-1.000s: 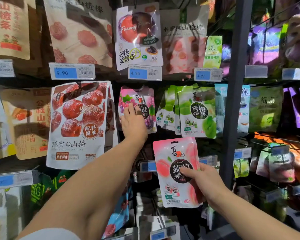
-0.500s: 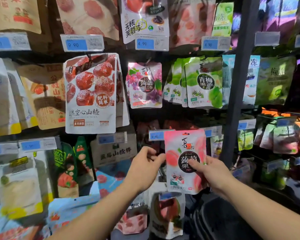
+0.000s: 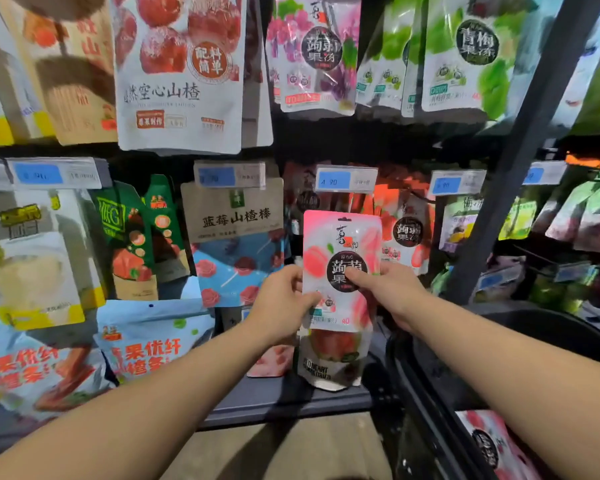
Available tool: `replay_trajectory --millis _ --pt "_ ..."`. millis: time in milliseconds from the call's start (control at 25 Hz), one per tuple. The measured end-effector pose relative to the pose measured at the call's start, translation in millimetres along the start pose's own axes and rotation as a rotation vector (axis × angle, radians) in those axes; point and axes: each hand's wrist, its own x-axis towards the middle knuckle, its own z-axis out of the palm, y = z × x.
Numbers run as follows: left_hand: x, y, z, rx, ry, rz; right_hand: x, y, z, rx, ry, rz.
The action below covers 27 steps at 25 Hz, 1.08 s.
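Observation:
A pink peach jelly pouch (image 3: 340, 237) with a black round label is held upright in front of a shop rack. My right hand (image 3: 388, 296) pinches its right side, thumb lying across the black label. My left hand (image 3: 281, 303) grips its lower left edge, thumb on the front. Both forearms reach in from the bottom of the view. More pouches of the same pink kind (image 3: 407, 233) hang on a peg just behind it.
Hanging snack bags fill the rack: a white hawthorn bag (image 3: 179, 74), a purple grape pouch (image 3: 314, 53), green plum pouches (image 3: 465, 53). Blue price tags (image 3: 345, 180) line the rails. A dark basket (image 3: 440, 403) at lower right holds a pink pouch (image 3: 492, 445). A dark post (image 3: 520, 143) stands right.
My left hand left the purple pouch higher up, came down and took the pink pouch's left edge. The view dropped towards the lower shelves and the basket.

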Motion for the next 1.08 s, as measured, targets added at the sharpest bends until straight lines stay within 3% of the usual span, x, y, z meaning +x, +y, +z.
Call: replay_trajectory --millis 360,720,1080 --pt "54 -25 10 0.029 0.117 0.049 45 1 7 0.032 0.061 -0.096" --pt "67 -31 18 -0.094 0.214 0.047 59 -8 15 0.094 0.079 -0.192" --pt "69 -29 25 -0.132 0.238 0.046 62 -10 12 0.117 0.107 -0.164"
